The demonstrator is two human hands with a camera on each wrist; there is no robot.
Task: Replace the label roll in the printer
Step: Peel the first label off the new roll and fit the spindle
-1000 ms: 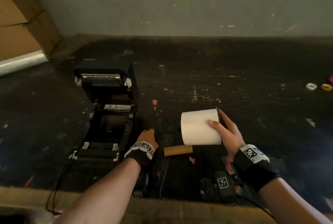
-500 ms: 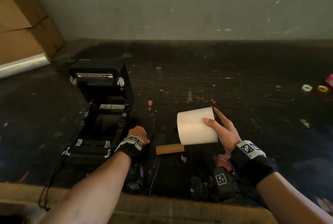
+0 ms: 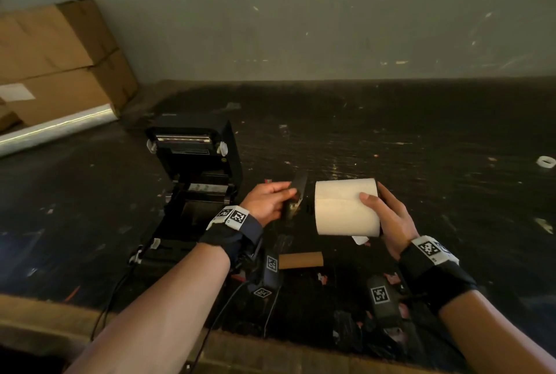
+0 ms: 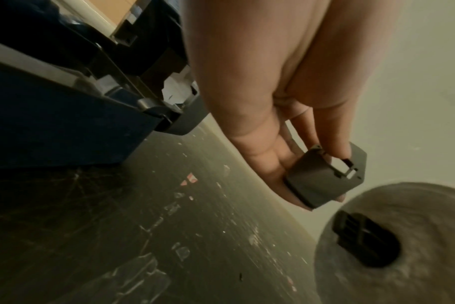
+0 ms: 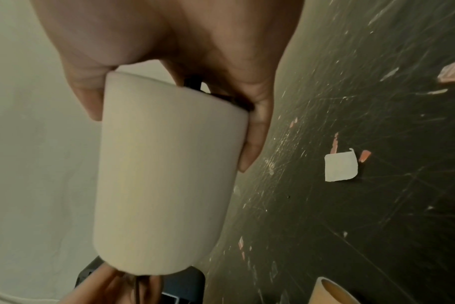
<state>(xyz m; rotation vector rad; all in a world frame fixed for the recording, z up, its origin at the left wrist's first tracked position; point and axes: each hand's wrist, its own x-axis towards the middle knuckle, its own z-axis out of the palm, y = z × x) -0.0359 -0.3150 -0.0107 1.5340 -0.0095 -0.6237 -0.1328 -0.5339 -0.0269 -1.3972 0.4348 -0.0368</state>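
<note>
My right hand (image 3: 388,211) grips a full white label roll (image 3: 346,208), held sideways above the dark table; the roll (image 5: 164,174) fills the right wrist view. A black spindle end (image 4: 364,242) sticks out of the roll's core. My left hand (image 3: 270,202) pinches a small black plastic roll-holder end piece (image 3: 296,197) just left of the roll; in the left wrist view this end piece (image 4: 322,176) sits between thumb and fingers. The black label printer (image 3: 192,187) stands open at the left, lid raised, its roll bay bare. An empty brown cardboard core (image 3: 301,260) lies on the table below the hands.
Cardboard boxes (image 3: 60,60) lean at the back left. A small white tape ring (image 3: 546,161) lies far right. A white paper scrap (image 5: 340,167) and pink flecks dot the scratched table. A cable (image 3: 108,304) runs from the printer over the front wooden edge (image 3: 45,316).
My left hand rose from the table beside the printer, now holding the black end piece next to the roll's left end. The right hand kept hold of the roll.
</note>
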